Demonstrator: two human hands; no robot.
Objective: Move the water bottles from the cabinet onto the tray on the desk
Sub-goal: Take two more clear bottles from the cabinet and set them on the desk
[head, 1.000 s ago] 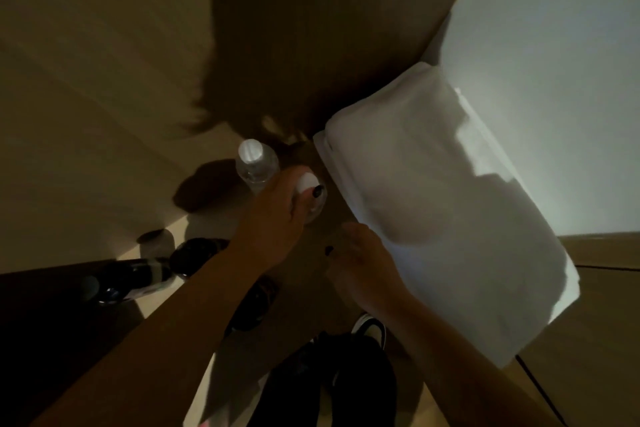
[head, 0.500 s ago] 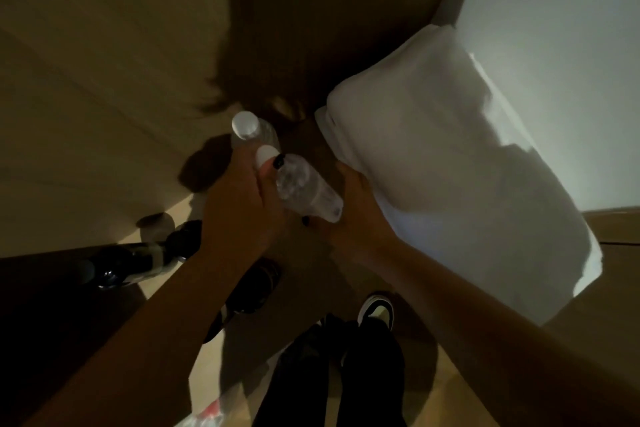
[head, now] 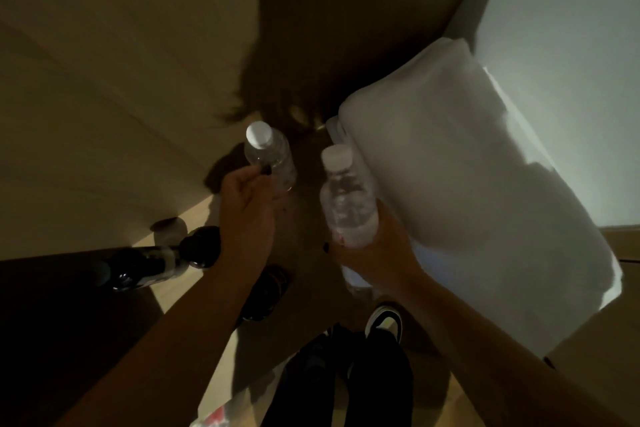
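Two clear water bottles with white caps show in the dim cabinet. My right hand grips the nearer water bottle round its lower part and holds it upright beside the white bundle. The farther water bottle stands at the back left on the cabinet floor. My left hand is at its near left side, thumb on its front and fingers curled round it; the fingertips are hidden. Neither the tray nor the desk is in view.
A large white folded bundle fills the right of the cabinet. A dark glass bottle lies at the left by my left wrist. Wooden cabinet walls close in at the left and back. My shoes are below.
My left hand passed the nearer bottle to my right hand, which now holds it upright. My left hand then moved back to the farther bottle.
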